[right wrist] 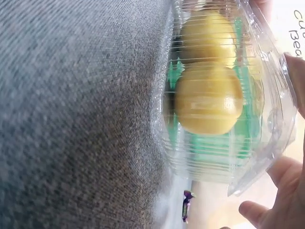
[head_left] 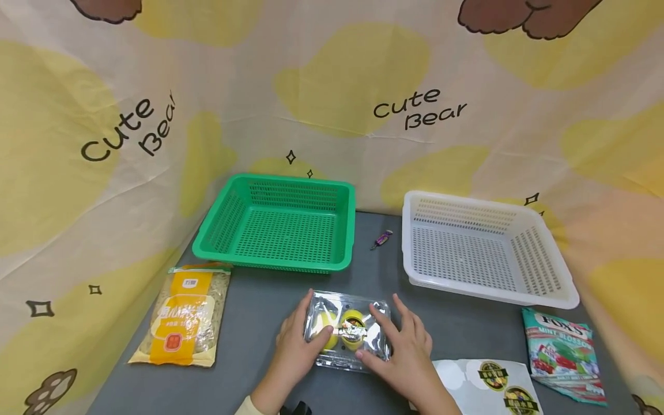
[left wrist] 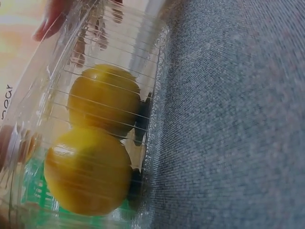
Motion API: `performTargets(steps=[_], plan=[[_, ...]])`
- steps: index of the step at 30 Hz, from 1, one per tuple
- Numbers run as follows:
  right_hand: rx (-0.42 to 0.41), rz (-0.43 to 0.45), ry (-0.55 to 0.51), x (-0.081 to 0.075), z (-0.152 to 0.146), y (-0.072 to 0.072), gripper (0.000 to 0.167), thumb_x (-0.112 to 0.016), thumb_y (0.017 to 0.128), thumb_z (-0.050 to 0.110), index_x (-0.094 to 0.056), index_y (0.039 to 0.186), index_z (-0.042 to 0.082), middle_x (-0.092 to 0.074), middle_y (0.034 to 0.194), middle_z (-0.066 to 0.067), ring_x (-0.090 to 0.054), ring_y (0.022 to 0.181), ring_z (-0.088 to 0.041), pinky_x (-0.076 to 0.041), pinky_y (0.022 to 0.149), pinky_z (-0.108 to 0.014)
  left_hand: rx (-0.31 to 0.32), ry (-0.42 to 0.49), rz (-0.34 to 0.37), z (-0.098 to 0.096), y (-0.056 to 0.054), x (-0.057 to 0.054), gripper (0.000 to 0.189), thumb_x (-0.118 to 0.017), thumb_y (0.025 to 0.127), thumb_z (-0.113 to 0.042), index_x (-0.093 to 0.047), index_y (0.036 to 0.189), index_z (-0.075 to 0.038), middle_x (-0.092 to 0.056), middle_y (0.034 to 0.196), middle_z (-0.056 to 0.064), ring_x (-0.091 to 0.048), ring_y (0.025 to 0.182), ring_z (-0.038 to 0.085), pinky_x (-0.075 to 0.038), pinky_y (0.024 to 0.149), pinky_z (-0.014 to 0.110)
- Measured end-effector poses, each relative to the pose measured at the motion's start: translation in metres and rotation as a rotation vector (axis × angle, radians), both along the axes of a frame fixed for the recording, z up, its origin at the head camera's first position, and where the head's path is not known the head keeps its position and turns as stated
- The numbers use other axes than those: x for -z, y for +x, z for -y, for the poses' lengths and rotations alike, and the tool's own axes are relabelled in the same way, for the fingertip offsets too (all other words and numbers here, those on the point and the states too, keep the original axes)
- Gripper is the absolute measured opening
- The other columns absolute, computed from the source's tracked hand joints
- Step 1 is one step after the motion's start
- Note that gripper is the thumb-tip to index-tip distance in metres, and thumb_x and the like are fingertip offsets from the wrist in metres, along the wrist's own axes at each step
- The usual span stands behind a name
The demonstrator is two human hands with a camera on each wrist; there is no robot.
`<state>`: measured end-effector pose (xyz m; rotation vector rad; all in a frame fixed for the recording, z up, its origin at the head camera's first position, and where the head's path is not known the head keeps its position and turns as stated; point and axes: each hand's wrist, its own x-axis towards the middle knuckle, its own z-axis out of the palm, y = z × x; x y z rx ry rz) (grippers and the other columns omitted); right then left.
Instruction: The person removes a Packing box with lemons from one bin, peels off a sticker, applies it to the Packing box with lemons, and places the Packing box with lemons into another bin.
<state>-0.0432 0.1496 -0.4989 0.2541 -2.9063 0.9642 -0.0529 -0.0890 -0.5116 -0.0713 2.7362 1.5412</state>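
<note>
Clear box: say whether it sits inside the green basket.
No, the box is between the left hand and right hand, apart from the green basket.

The person's left hand [head_left: 298, 346] is bare, with slender fingers and a smooth back. Just behind its wrist begins a pale cream, plain cloth sleeve [head_left: 249, 407], of which only the cuff end shows. Beside that wrist, cut by the bottom edge, sits a small black, angular piece [head_left: 300, 409]; whether it is worn cannot be told. The right hand [head_left: 406, 353] is bare too, as is its forearm down to the picture's edge. Close up, its fingertips [right wrist: 252, 213] look rounded and slightly blurred.
</note>
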Motion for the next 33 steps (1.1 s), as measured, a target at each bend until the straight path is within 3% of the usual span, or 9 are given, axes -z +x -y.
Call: performTargets(steps=[9,15,22,33], plan=[[0.023,0.013,0.029,-0.008,-0.003,-0.004,0.112,-0.089,0.074,0.065,-0.041,0.165,0.022,-0.011,0.174,-0.015,-0.021,0.149,-0.051,-0.020,0.106,-0.079,-0.005,-0.007,-0.003,0.004,-0.003,-0.003,0.086,-0.078,0.094,-0.041,-0.036,0.166,-0.022,-0.047,0.162,0.013,-0.040,0.144,0.049,-0.022,0.111,0.077],[0.039,-0.111,0.029,-0.017,-0.025,-0.007,0.105,-0.081,0.083,0.064,-0.037,0.166,0.018,-0.007,0.175,-0.018,-0.012,0.152,-0.056,-0.013,0.109,-0.083,0.008,-0.005,0.008,0.004,-0.003,-0.006,0.087,-0.077,0.095,-0.042,-0.034,0.168,-0.022,-0.045,0.163,0.014,-0.038,0.145,0.051,-0.019,0.111,0.079],[0.132,-0.156,0.050,-0.030,-0.074,-0.015,0.097,-0.067,0.096,0.063,-0.024,0.170,0.017,0.007,0.176,-0.019,0.004,0.155,-0.055,0.010,0.115,-0.077,0.006,-0.014,0.012,0.003,-0.002,-0.008,0.087,-0.076,0.095,-0.042,-0.035,0.167,-0.019,-0.046,0.162,0.016,-0.038,0.144,0.053,-0.019,0.112,0.078],[0.355,-0.079,0.185,-0.057,-0.186,-0.039,0.096,-0.052,0.104,0.063,-0.007,0.171,0.011,0.018,0.171,-0.029,0.017,0.152,-0.061,0.016,0.107,-0.084,0.010,-0.030,0.038,-0.001,0.000,-0.005,0.088,-0.077,0.093,-0.044,-0.035,0.167,-0.021,-0.046,0.162,0.015,-0.039,0.143,0.053,-0.022,0.112,0.078]])
